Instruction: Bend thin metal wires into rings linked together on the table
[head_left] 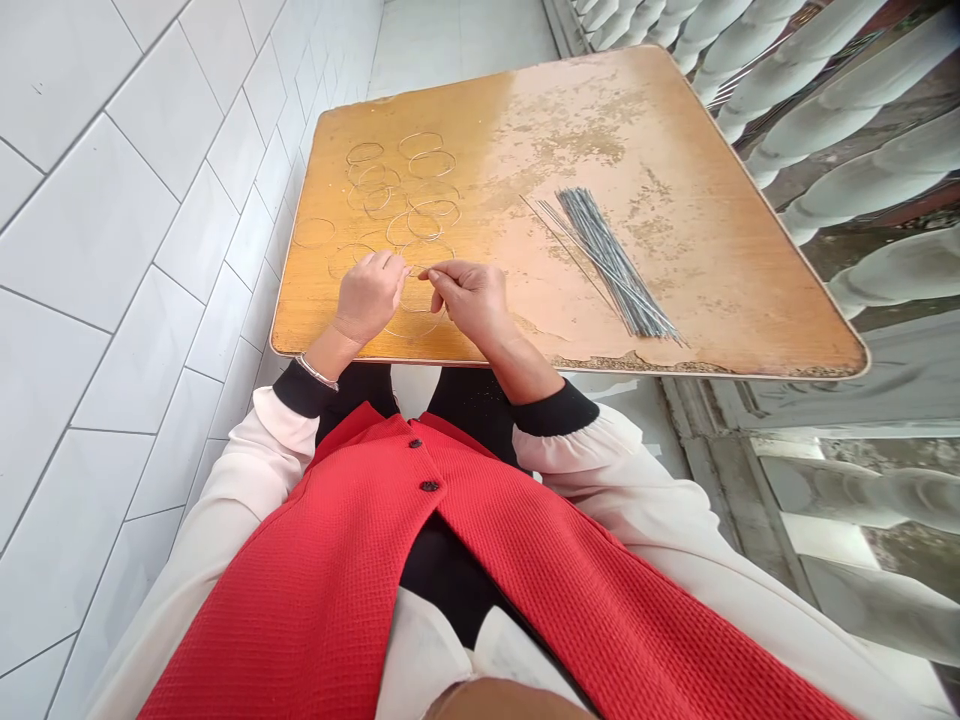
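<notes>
So this person sat at a worn, orange-tan wooden board [675, 200] with both bare hands low on it, near the front edge and a bit left of centre. The right hand [472, 300] had its thumb and forefinger [433, 273] pinched narrow on what looked like a thin silvery wire ring [417, 311], which lay right under the hands. The left hand [371, 297] was curled with its fingertips [394, 259] just beside the right ones, though I can't tell if they were actually gripping the wire. A loose cluster of similar thin wire rings [431, 150] sat farther up the left half, some overlapping, and a bundle of straight silvery metal rods [619, 265] lay toward the right side, fanned out at one end. My take: with wire this fine, a tight pinch right at the working spot is the way to go, with the other hand close by to steady it so it doesn't spring or kink. Keeping both hands down near the board looks like a good habit too.
</notes>
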